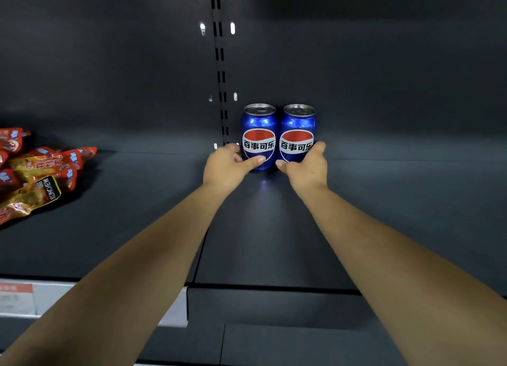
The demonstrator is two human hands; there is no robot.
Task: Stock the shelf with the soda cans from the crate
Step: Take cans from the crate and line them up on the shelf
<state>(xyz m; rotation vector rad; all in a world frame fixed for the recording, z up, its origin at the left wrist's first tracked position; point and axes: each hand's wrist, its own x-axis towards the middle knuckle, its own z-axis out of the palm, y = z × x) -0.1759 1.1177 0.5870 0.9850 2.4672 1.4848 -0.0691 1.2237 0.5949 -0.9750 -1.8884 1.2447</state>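
Observation:
Two blue soda cans stand upright side by side at the back of the dark shelf (274, 242), against the rear panel. My left hand (227, 168) grips the left can (259, 129) low down, thumb across its front and fingers round its left side. The right can (298, 127) is held the same way by my right hand (307, 168), thumb at the front and fingers curled round the right side. Both cans touch or nearly touch each other. The crate is not in view.
A pile of red and orange snack packets (35, 173) lies on the shelf at the far left. A slotted upright (220, 63) runs down the back panel just left of the cans. A price strip (24, 297) edges the shelf front at lower left.

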